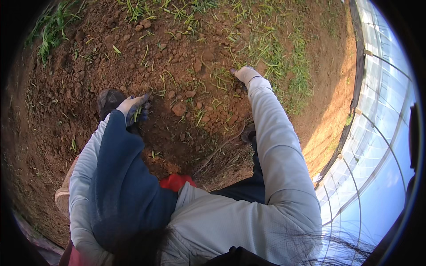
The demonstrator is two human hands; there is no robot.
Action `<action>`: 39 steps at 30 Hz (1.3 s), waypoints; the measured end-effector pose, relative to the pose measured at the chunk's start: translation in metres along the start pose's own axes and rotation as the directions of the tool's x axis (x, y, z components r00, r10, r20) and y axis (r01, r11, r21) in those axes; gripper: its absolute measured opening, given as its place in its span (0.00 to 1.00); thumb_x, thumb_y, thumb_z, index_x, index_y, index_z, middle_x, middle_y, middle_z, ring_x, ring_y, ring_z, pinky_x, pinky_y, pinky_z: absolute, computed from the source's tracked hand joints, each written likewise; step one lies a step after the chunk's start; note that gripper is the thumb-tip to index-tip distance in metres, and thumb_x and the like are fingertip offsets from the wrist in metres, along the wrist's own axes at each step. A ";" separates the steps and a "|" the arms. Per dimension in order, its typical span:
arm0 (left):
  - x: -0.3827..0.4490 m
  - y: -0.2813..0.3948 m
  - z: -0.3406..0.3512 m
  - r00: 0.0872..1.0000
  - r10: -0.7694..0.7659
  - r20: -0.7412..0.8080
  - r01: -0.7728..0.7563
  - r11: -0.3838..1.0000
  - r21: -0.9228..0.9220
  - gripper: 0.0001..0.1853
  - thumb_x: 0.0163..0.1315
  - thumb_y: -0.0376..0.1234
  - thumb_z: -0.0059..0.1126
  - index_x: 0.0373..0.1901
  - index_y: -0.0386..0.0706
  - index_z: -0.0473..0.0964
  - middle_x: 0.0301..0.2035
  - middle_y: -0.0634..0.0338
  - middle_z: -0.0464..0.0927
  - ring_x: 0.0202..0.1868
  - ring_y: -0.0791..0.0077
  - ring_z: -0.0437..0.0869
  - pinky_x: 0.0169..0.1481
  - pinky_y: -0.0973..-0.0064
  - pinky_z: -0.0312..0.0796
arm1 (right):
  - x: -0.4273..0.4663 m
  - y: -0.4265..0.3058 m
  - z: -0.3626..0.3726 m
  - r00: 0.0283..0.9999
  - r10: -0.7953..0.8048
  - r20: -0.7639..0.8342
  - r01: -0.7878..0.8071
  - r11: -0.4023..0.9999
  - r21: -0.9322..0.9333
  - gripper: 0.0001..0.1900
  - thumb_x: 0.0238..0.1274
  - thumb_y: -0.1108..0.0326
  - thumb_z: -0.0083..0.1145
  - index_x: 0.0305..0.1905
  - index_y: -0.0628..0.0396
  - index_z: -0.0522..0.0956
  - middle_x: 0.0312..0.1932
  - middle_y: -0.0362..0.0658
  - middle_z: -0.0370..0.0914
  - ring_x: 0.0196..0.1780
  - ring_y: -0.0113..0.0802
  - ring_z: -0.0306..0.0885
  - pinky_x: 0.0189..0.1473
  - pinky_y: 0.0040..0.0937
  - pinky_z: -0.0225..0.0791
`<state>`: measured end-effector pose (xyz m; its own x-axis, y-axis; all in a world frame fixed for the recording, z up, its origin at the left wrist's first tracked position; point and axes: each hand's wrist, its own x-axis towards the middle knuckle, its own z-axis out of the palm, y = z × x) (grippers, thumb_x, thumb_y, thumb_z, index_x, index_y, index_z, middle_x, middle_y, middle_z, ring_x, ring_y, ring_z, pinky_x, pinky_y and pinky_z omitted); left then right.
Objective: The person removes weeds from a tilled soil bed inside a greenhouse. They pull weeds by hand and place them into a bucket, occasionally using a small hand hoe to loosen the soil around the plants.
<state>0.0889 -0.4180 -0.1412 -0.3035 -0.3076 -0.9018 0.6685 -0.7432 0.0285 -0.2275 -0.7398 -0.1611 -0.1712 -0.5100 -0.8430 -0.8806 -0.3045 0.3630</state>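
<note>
My left hand [134,105], in a glove with dark fingers, is closed around several green plant pieces [136,114] just right of my dark shoe [109,101]. My right hand [245,75], also gloved, reaches down to the reddish soil at the near edge of a strip of scattered green cuttings [273,56]. Its fingers are mostly hidden by the back of the hand, so what they hold cannot be told. Between the hands lies loose, cloddy soil [179,108] with a few green pieces on it.
Leafy green plants [53,36] grow at the upper left. A brown bucket-like container [62,199] stands beside my left arm. Something red [177,182] is below my body. Along the right runs a plastic-film greenhouse wall [382,116] with curved hoops.
</note>
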 end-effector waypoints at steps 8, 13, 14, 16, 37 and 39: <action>0.002 -0.002 -0.005 0.999 0.018 -0.050 -0.015 0.999 0.050 0.11 0.66 0.42 0.53 0.38 0.45 0.68 0.24 0.62 0.75 0.22 0.72 0.77 0.25 0.72 0.73 | -0.038 -0.008 0.015 0.969 -0.095 -0.228 0.119 0.989 0.092 0.25 0.65 0.49 0.45 0.57 0.57 0.73 0.54 0.54 0.75 0.56 0.51 0.74 0.56 0.42 0.68; -0.001 0.000 0.005 1.000 0.022 -0.016 -0.021 0.998 0.065 0.11 0.66 0.42 0.53 0.36 0.46 0.69 0.24 0.63 0.76 0.22 0.73 0.77 0.25 0.73 0.74 | -0.063 0.012 0.031 0.929 -0.135 -0.345 0.217 0.953 0.211 0.25 0.62 0.51 0.50 0.58 0.56 0.72 0.51 0.56 0.76 0.55 0.51 0.74 0.56 0.43 0.67; 0.001 0.000 0.004 1.000 0.027 0.001 -0.027 0.997 0.071 0.10 0.67 0.42 0.53 0.36 0.46 0.69 0.24 0.63 0.76 0.23 0.73 0.77 0.25 0.73 0.74 | -0.059 0.023 0.038 0.910 -0.151 -0.386 0.261 0.933 0.249 0.25 0.62 0.51 0.51 0.58 0.56 0.72 0.50 0.57 0.76 0.55 0.51 0.74 0.56 0.42 0.67; -0.003 0.000 0.003 0.999 0.023 -0.023 -0.021 0.998 0.062 0.11 0.67 0.43 0.52 0.37 0.46 0.70 0.25 0.64 0.76 0.23 0.73 0.77 0.26 0.73 0.73 | -0.070 0.040 0.029 0.869 -0.134 -0.476 0.347 0.852 0.393 0.27 0.59 0.51 0.55 0.58 0.57 0.72 0.49 0.57 0.77 0.55 0.50 0.74 0.55 0.40 0.67; 0.037 -0.006 -0.012 0.954 0.271 0.131 -0.215 0.919 -0.332 0.16 0.68 0.36 0.50 0.53 0.38 0.71 0.41 0.56 0.78 0.40 0.67 0.81 0.46 0.68 0.75 | -0.237 -0.151 0.080 0.625 -0.628 -0.464 0.761 0.355 0.544 0.31 0.57 0.50 0.56 0.62 0.57 0.67 0.56 0.57 0.70 0.59 0.53 0.68 0.60 0.42 0.63; 0.036 -0.012 -0.022 0.938 0.268 0.221 -0.184 0.923 -0.339 0.11 0.67 0.36 0.51 0.46 0.39 0.73 0.32 0.58 0.77 0.32 0.66 0.79 0.38 0.66 0.76 | -0.209 -0.129 0.073 0.673 -0.382 -0.633 0.706 0.586 0.397 0.29 0.57 0.51 0.57 0.59 0.57 0.69 0.53 0.54 0.71 0.56 0.51 0.70 0.58 0.43 0.64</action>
<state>0.0849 -0.4073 -0.1837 -0.2553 -0.6187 -0.7430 0.9028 -0.4277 0.0459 -0.1105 -0.5354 -0.0603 0.5011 -0.7363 -0.4546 -0.8125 -0.2194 -0.5401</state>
